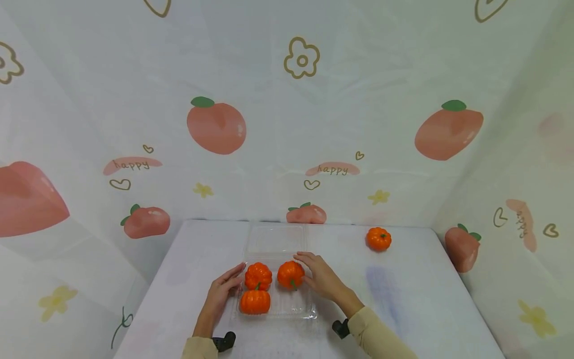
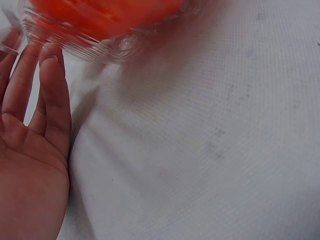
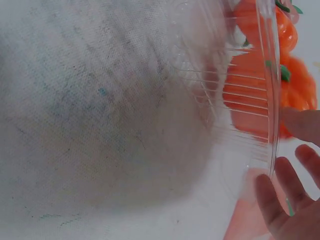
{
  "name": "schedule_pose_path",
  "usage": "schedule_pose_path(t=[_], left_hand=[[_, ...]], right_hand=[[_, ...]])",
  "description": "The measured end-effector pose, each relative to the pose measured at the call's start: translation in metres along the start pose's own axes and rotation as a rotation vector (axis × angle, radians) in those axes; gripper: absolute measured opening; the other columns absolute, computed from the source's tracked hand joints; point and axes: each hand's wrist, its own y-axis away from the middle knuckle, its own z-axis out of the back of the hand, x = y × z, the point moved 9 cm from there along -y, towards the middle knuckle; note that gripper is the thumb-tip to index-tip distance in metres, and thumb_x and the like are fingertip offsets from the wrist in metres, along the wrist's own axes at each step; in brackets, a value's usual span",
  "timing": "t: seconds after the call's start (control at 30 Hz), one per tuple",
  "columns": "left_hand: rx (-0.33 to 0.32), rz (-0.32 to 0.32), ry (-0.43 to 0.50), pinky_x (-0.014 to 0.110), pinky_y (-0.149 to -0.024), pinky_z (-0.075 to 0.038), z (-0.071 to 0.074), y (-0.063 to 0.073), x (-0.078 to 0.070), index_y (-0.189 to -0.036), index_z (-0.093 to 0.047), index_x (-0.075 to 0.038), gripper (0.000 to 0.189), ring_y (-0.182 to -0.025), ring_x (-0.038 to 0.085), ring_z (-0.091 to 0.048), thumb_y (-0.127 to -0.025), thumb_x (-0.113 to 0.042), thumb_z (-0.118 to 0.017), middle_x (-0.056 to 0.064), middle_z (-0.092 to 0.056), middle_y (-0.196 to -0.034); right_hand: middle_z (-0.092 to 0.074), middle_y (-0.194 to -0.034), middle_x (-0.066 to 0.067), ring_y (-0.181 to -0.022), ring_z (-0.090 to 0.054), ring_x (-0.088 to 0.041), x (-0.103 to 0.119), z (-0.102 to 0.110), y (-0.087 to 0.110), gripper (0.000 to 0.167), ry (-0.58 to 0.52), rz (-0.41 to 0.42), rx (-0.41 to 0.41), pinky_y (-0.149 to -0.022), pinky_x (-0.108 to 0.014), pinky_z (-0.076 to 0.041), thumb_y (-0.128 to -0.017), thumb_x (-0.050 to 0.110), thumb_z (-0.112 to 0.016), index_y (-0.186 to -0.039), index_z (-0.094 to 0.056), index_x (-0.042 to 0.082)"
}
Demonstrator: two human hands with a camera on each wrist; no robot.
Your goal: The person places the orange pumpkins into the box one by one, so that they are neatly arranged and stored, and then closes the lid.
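Observation:
A clear plastic clamshell box (image 1: 293, 308) lies with its lid (image 1: 276, 240) folded back behind it. Inside, two small orange pumpkins (image 1: 258, 276) sit front to back on the left side, and a third pumpkin (image 1: 290, 275) with a green stem is at the back right. My left hand (image 1: 221, 291) rests at the box's left side, its fingers (image 2: 54, 95) extended along the ridged wall. Over the right rim reaches my right hand (image 1: 326, 279), with the thumb (image 3: 302, 124) right at the third pumpkin and the other fingers spread around the box's edge.
Another orange pumpkin (image 1: 378, 239) stands at the back right of the white-covered table (image 1: 345, 249). A printed cloth (image 1: 269, 189) with fruit drawings hangs behind and along both sides. Dark wrist straps (image 1: 224, 342) show at both cuffs.

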Motion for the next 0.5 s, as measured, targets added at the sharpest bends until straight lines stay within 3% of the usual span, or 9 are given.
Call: schedule_pose_path(t=[0.2, 0.5], left_hand=[[-0.001, 0.001, 0.008, 0.021, -0.077, -0.052, 0.000, 0.000, 0.001, -0.143, -0.061, -0.021, 0.045, -0.091, 0.012, -0.059, -0.099, -0.027, -0.064, 0.000, -0.057, -0.152], [-0.004, -0.003, 0.017, 0.022, -0.076, -0.052, 0.001, 0.000, 0.001, -0.143, -0.061, -0.020, 0.048, -0.085, 0.012, -0.060, -0.097, -0.031, -0.068, 0.001, -0.058, -0.151]], right_hand=[[-0.054, -0.150, -0.008, -0.133, -0.053, -0.030, -0.003, -0.004, 0.000, 0.054, -0.026, -0.025, 0.030, -0.111, -0.049, -0.047, -0.093, 0.011, -0.073, -0.144, -0.055, 0.010], [-0.054, -0.152, -0.001, -0.126, -0.049, -0.023, 0.000, -0.014, 0.000, 0.051, -0.006, -0.040, 0.158, -0.105, -0.042, -0.052, -0.094, 0.016, -0.072, -0.143, -0.060, 0.026]])
